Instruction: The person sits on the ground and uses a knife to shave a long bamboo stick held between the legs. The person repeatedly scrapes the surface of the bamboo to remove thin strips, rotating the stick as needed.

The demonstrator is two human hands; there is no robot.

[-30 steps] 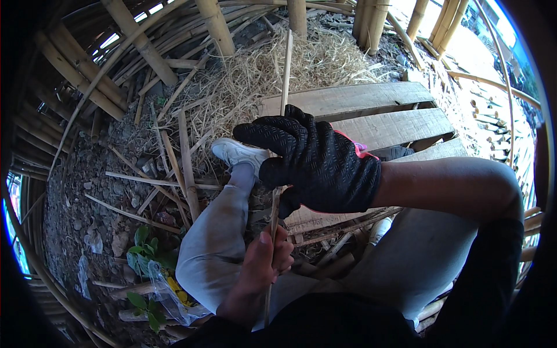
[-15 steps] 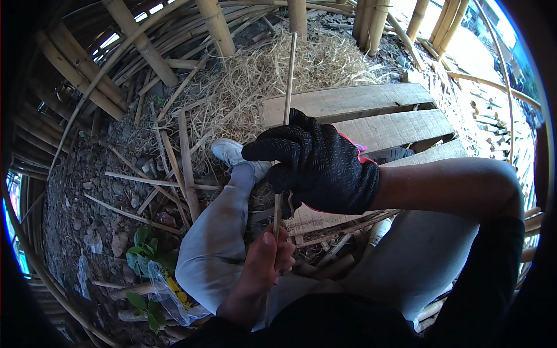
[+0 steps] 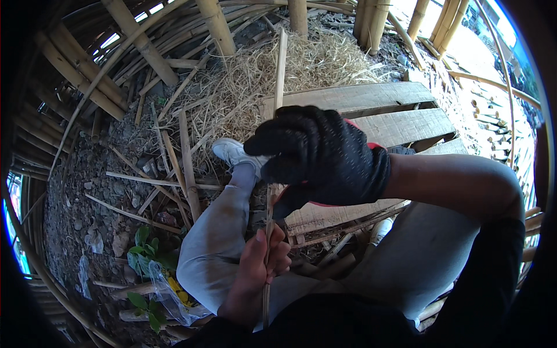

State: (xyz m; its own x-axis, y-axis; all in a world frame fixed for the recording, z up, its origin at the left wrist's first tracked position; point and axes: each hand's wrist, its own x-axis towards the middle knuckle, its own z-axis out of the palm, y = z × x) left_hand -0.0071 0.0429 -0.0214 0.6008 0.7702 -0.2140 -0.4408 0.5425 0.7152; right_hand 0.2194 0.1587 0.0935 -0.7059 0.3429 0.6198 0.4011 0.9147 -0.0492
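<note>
A long, thin bamboo strip stands nearly upright in front of me, its pale flat face showing at the top. Low on it, my bare left hand is closed in a fist, thumb along the strip. Above that, my right hand wears a black textured glove with red edging. Its fingers curl round the strip's middle and hide part of it; the thumb lies lower, beside the strip. The glove is slightly blurred, and whether anything else is inside it is hidden.
A wooden slatted pallet lies beyond my right hand, with a heap of pale shavings behind it. Bamboo posts stand at the back. Loose bamboo pieces, a leafy plant and a clear plastic bag lie at the left.
The strip has turned to show a broader face, and its top has shifted left. My right hand has tilted and moved slightly along it. My left hand keeps its grip, shifted a little left.
</note>
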